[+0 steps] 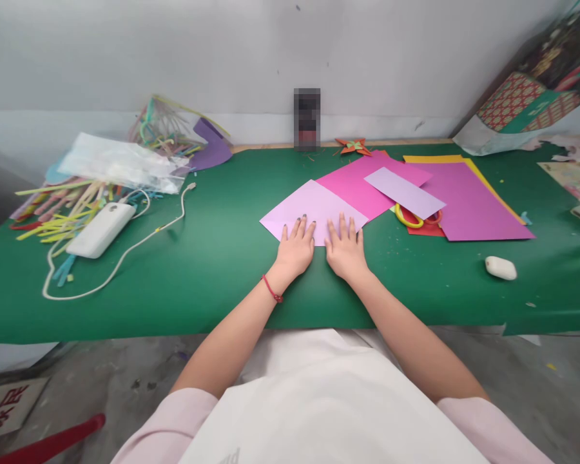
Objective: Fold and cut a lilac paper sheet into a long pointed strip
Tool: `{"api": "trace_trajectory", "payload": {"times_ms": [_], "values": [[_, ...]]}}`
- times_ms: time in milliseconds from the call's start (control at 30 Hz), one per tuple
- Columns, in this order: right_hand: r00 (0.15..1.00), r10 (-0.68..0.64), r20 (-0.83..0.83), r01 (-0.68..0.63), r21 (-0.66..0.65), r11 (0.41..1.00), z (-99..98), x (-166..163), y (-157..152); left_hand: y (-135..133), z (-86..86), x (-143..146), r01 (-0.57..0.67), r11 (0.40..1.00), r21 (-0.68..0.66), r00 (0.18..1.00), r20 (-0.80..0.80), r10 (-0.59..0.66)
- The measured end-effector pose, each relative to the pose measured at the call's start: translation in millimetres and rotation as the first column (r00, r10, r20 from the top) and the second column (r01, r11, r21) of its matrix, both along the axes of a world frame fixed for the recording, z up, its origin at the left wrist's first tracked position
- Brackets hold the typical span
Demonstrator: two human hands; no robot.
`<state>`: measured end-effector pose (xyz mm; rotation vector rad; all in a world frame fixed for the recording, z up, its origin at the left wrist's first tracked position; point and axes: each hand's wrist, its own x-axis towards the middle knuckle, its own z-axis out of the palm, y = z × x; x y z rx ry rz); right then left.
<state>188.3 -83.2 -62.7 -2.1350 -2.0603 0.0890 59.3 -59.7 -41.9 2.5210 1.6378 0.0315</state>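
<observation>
A light purple sheet of paper lies on the green table in front of me, its top corner pointing away. Flat on its left lower part rests my left hand, fingers spread, with a red cord bracelet at the wrist. My right hand presses on the right lower part, fingers also stretched out. Neither hand grips anything. The paper's near edge is partly hidden under both hands. Just beyond it, a bright pink sheet touches its upper right side, and a lilac strip lies across that.
Yellow-handled scissors stick out beneath the lilac strip. Farther right are a purple sheet and a white rounded case. At left, a white power bank with a cable lies by colourful paper strips. An orange paper star sits near the wall.
</observation>
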Motion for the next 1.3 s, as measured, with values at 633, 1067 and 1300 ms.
{"api": "trace_trajectory", "payload": {"times_ms": [633,1067,1300], "values": [[0.991,-0.118,-0.059,0.11,-0.125,0.986,7.5,15.9,-5.6,0.8,1.8,0.1,-0.001,1.0,-0.03,1.0,-0.007,0.001],[0.985,0.096,-0.142,-0.061,0.233,0.971,0.1,5.7,11.4,0.7,1.5,1.7,-0.006,1.0,-0.028,1.0,0.021,0.006],[0.992,0.046,-0.114,-0.016,0.249,0.968,5.5,-5.0,49.5,1.1,2.3,1.5,-0.013,0.999,-0.047,1.0,0.02,0.014]]}}
